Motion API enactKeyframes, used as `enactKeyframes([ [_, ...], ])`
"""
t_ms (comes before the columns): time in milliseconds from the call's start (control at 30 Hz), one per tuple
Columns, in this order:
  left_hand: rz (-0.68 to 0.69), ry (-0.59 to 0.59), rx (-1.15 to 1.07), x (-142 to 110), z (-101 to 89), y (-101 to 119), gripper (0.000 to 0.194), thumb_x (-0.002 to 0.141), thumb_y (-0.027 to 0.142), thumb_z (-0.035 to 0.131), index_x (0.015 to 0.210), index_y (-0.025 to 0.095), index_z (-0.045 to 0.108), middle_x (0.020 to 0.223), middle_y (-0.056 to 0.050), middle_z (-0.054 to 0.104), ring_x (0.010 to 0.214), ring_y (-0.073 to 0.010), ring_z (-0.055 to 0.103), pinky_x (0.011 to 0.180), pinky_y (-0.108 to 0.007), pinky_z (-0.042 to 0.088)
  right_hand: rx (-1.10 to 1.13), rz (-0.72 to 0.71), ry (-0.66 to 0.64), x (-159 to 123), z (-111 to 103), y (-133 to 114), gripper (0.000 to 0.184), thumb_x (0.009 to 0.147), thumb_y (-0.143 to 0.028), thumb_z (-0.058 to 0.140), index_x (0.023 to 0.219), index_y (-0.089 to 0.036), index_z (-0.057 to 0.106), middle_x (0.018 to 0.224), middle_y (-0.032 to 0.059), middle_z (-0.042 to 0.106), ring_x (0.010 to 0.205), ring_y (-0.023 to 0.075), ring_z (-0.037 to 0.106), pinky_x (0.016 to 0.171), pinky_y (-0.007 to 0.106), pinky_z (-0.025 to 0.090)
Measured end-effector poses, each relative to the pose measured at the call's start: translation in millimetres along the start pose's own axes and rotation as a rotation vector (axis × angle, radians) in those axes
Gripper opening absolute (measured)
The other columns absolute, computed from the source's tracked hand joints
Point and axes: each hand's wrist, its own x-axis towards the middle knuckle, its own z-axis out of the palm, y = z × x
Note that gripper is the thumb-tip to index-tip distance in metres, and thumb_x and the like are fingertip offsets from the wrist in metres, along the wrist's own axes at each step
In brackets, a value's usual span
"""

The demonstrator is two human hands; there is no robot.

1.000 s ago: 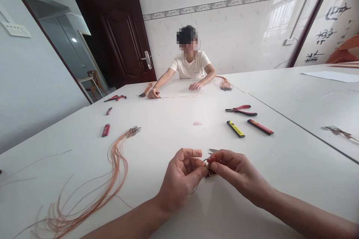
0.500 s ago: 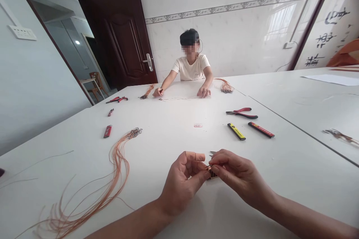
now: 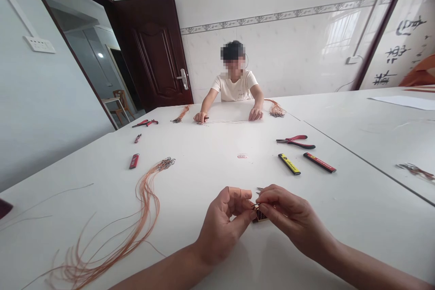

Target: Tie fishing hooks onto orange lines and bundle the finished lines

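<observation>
— Both of the co-worker's hands [image 3: 256,113] have slid rightward, as seen from the grip, since a moment ago.
— What's the room like?
— Beyond the grip is a pale tiled wall [image 3: 282,50], and ahead to the left a dark door [image 3: 154,52] stands open.
— And the surface?
— It's a glossy white table [image 3: 204,158]. Left of the grip lies an orange line bundle [image 3: 147,204], metal pieces at its far end. Ahead and to the right are red-handled pliers [image 3: 297,141], with a yellow lighter [image 3: 289,164] and a red lighter [image 3: 320,163] nearer.
— Any container?
— Possibly the dark-and-gold box-like piece [image 3: 261,217] right by the fingertips. It's half covered, so I can't tell what it holds.
— How do the hands grip?
— Left hand [image 3: 222,229] and right hand [image 3: 294,213] come together, each with thumb and fingertips pinching a tiny metallic piece [image 3: 256,206] between them. Its shape is mostly hidden.
</observation>
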Motion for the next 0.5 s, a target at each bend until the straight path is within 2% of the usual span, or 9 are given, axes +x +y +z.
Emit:
enactKeyframes([
  [100, 0.018, -0.025, 0.082, 0, -2.0, -1, 0.017, 0.074, 0.018, 0.058, 0.091, 0.018, 0.053, 0.078, -0.002, 0.059, 0.073, -0.0122, 0.055, 0.068, -0.027, 0.045, 0.032, -0.006, 0.046, 1, -2, -1, 0.017, 0.083, -0.033, 0.045, 0.076, -0.020, 0.054, 0.073, 0.0019, 0.054, 0.063, 0.0118, 0.051, 0.055, 0.024, 0.044],
  [167, 0.031, -0.027, 0.144, 0, -3.7, -1, 0.016, 0.074, 0.017, 0.057, 0.089, 0.018, 0.054, 0.079, -0.002, 0.060, 0.073, -0.0120, 0.055, 0.068, -0.027, 0.045, 0.117, 0.015, 0.126, 2, -5, 0, 0.016, 0.084, -0.034, 0.044, 0.080, -0.020, 0.052, 0.078, 0.0020, 0.054, 0.064, 0.0112, 0.051, 0.056, 0.024, 0.045],
  [333, 0.080, -0.018, 0.262, 4, -9.3, 0, 0.012, 0.074, 0.018, 0.056, 0.086, 0.018, 0.057, 0.080, -0.002, 0.061, 0.074, -0.0119, 0.055, 0.069, -0.026, 0.045, 0.381, 0.076, 0.415, 15, -23, 5, 0.015, 0.082, -0.034, 0.049, 0.082, -0.020, 0.051, 0.084, 0.0035, 0.059, 0.071, 0.0131, 0.057, 0.063, 0.028, 0.050],
  [400, 0.096, -0.019, 0.298, 6, -11.7, 0, 0.011, 0.075, 0.018, 0.055, 0.086, 0.019, 0.057, 0.080, -0.002, 0.061, 0.074, -0.0118, 0.055, 0.069, -0.026, 0.045, 0.507, 0.044, 0.533, 24, -34, 4, 0.013, 0.080, -0.032, 0.052, 0.078, -0.019, 0.051, 0.081, 0.0036, 0.061, 0.074, 0.0152, 0.059, 0.064, 0.031, 0.051],
  [500, 0.110, -0.015, 0.335, 8, -14.1, 0, 0.012, 0.075, 0.018, 0.055, 0.087, 0.019, 0.058, 0.080, -0.002, 0.062, 0.073, -0.0117, 0.055, 0.068, -0.025, 0.045, 0.631, -0.032, 0.701, 36, -59, -3, 0.008, 0.077, -0.024, 0.054, 0.073, -0.017, 0.051, 0.069, 0.0021, 0.060, 0.068, 0.0160, 0.060, 0.063, 0.034, 0.051],
])
